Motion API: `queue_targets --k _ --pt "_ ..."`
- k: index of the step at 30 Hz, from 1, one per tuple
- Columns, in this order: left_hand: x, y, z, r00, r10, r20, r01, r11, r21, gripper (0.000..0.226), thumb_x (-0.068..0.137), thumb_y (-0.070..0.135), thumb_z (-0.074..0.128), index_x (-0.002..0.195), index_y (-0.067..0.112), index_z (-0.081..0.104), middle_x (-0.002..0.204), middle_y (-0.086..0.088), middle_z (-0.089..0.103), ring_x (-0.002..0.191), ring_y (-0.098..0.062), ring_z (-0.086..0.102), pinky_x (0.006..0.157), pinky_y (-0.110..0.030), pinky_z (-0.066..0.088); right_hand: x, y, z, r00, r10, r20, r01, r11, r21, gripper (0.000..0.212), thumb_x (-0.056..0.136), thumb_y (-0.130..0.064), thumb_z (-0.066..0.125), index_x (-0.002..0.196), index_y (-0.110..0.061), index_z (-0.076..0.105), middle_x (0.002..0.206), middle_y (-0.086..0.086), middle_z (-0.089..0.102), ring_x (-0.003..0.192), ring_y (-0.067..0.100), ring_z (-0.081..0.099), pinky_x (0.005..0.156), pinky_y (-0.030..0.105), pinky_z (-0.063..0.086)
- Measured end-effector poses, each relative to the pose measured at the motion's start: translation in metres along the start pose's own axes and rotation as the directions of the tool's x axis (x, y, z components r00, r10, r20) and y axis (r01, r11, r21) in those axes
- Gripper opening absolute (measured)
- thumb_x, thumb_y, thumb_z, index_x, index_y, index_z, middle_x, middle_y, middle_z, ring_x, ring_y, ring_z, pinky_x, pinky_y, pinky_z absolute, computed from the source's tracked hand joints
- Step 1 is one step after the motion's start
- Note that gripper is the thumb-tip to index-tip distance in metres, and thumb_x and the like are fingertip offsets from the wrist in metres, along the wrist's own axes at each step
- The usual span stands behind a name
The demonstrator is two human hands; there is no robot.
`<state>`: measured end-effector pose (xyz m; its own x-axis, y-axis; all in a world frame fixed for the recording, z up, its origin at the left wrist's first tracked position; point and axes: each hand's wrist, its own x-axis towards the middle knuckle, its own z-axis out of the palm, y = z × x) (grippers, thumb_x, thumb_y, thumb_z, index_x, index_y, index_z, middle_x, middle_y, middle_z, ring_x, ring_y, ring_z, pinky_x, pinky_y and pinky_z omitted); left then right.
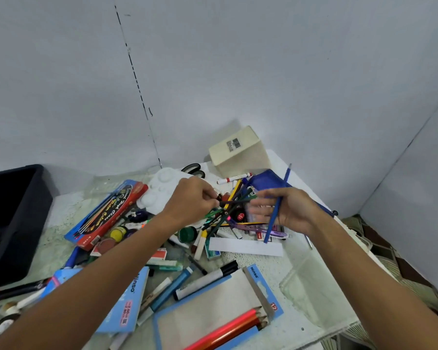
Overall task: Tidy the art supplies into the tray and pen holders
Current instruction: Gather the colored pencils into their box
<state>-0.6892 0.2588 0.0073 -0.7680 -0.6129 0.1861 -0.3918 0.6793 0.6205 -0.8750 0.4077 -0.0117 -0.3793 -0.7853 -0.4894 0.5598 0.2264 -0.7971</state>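
Observation:
Both hands work over a heap of pens and pencils in the middle of the table. My left hand [190, 198] pinches the end of a dark pencil [234, 202] that lies across to the right. My right hand [292, 208] holds a fanned bundle of pencils [238, 195] and a blue pen [276, 210] that sticks up and down through its fingers. A cream pen holder [240, 152] lies tipped on its side at the back. The dark tray [13, 218] stands at the far left.
Loose markers, paint pots, erasers and a white palette [159, 190] cover the table. A red and blue brush box [106, 213] lies left. Ninso pencil packs [213, 306] lie near me. Scissors [195, 169] and a blue pouch [266, 180] sit at the back. A clear container [314, 286] stands on the right.

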Motion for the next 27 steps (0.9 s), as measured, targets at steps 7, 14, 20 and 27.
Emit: queue_targets --k 7,14,20,27 --pt "-0.018 -0.003 -0.013 0.988 -0.154 -0.024 0.131 0.904 -0.407 0.005 0.076 0.007 0.079 0.076 0.009 0.074 0.057 0.000 0.068 0.050 -0.006 0.060 0.049 -0.015 0.046 0.003 0.016 0.034 0.975 0.012 0.221 -0.075 0.957 0.279 0.035 0.103 -0.023 0.038 0.117 0.006 0.053 0.123 0.031 0.059 0.112 0.042 0.061 0.087 0.048 0.055" --pt "-0.015 0.006 0.013 0.994 -0.071 0.086 0.098 0.924 -0.370 0.018 0.078 0.029 0.079 0.081 0.012 0.075 0.073 -0.004 0.072 0.067 -0.012 0.064 0.065 -0.025 0.052 0.004 0.003 0.035 0.973 -0.226 0.043 0.192 0.899 0.394 0.025 0.104 -0.017 0.035 0.098 -0.003 0.055 0.084 0.017 0.070 0.078 0.032 0.071 0.068 0.040 0.060" --pt "0.021 0.007 0.040 0.998 0.002 -0.058 -0.012 0.987 -0.160 0.008 0.083 0.024 0.072 0.075 0.023 0.073 0.066 0.013 0.065 0.061 -0.001 0.055 0.058 -0.021 0.040 -0.007 -0.006 -0.007 0.977 -0.212 -0.019 0.211 0.949 0.235 0.024 0.103 -0.015 0.039 0.112 -0.004 0.058 0.089 0.018 0.073 0.079 0.031 0.072 0.064 0.041 0.060" --pt "0.061 0.020 0.072 0.997 -0.009 0.082 -0.016 0.956 0.292 0.024 0.080 0.038 0.074 0.089 0.016 0.075 0.097 -0.003 0.064 0.098 -0.022 0.054 0.083 -0.039 0.050 -0.006 0.005 -0.021 0.989 -0.151 -0.001 0.149 0.973 0.178 0.022 0.102 -0.014 0.040 0.112 -0.005 0.057 0.100 0.019 0.072 0.090 0.034 0.071 0.072 0.044 0.060"
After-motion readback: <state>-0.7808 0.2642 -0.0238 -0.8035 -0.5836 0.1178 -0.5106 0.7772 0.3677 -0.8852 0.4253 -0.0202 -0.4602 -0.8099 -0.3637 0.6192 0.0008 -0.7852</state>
